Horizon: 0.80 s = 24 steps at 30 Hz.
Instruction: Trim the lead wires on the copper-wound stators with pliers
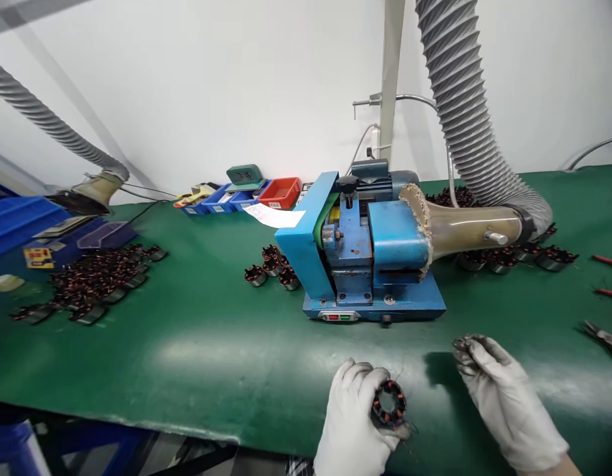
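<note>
In the head view, my left hand [353, 420], in a white glove, grips a small motor stator [388, 418] near the table's front edge. The stator is a dark ring with copper windings, its open centre facing up toward me, and thin wires stick out from it. My right hand [507, 396], also gloved and with blackened fingertips, hovers to the right, apart from the stator. Its fingers are pressed together, and whatever may be between them cannot be made out. Beyond both hands stands a blue belt-driven machine [355, 241] with red and green buttons.
Several stators [272, 266] sit left of the machine, more stators [504, 258] lie under its suction duct [472, 228], and a large pile [100, 277] lies farther left. Pliers [603, 336] rest at the right edge. Small bins [280, 192] line the wall.
</note>
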Available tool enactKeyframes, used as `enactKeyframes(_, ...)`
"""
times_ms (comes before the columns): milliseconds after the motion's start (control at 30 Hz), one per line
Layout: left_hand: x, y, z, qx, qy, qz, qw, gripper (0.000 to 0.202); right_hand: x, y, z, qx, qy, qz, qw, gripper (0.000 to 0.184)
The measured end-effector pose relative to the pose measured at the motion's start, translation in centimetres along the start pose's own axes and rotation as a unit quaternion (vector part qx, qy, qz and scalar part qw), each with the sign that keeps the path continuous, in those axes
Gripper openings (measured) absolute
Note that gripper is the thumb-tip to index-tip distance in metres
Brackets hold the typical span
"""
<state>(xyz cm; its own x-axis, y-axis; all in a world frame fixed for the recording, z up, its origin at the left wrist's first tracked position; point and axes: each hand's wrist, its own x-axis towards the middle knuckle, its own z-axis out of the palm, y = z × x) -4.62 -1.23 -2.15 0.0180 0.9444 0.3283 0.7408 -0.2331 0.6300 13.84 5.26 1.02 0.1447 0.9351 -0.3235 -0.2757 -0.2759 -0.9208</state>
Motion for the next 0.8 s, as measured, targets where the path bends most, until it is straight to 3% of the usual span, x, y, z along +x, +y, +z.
enactKeyframes(67, -0.3, -0.2, -0.2, 0.016, -0.010, -0.004, 1.000, 0.075, -0.7, 0.0, -0.2, -0.125, -0.064, 0.013, 0.990, 0.030)
enactKeyframes(133, -0.8, -0.3, -0.6, 0.015, -0.029, -0.003, 0.999, 0.082, -1.9, 0.8, 0.0, -0.289, -0.191, 0.028, 0.938, 0.022)
enactKeyframes(200, -1.4, -0.2, -0.9, -0.019, -0.052, -0.025, 0.998, 0.090, -2.9, 2.1, 0.2, -0.405, -0.257, 0.003, 0.878, 0.016)
enactKeyframes(333, -2.1, 0.9, 0.1, -0.048, -0.033, -0.081, 0.995, 0.087, -2.9, 4.2, -0.3, -0.532, -0.266, -0.069, 0.801, 0.026)
enactKeyframes(467, -2.4, 1.7, 1.4, 0.039, -0.021, -0.147, 0.988, 0.087, -1.5, 3.4, -1.4, -0.667, -0.272, -0.118, 0.683, 0.025)
enactKeyframes(533, -2.4, 1.5, 1.3, 0.057, -0.049, -0.175, 0.982, 0.090, -1.0, 2.2, -1.5, -0.678, -0.260, -0.136, 0.674, 0.022)
enactKeyframes(633, -2.0, 1.1, 1.1, 0.055, -0.056, -0.147, 0.986, 0.089, -0.6, 0.6, -0.7, -0.562, -0.288, -0.250, 0.734, 0.021)
enactKeyframes(667, -1.8, 1.0, 1.1, 0.049, -0.044, -0.121, 0.990, 0.091, -0.6, 0.4, -0.2, -0.523, -0.307, -0.304, 0.735, 0.025)
enactKeyframes(733, -1.4, 0.9, 1.5, 0.044, -0.016, -0.069, 0.997, 0.095, -0.7, 0.3, 0.8, -0.518, -0.326, -0.390, 0.687, 0.035)
enactKeyframes(800, -1.1, 0.8, 2.1, 0.050, 0.010, -0.033, 0.998, 0.088, -0.9, 0.6, 1.8, -0.573, -0.318, -0.422, 0.626, 0.038)
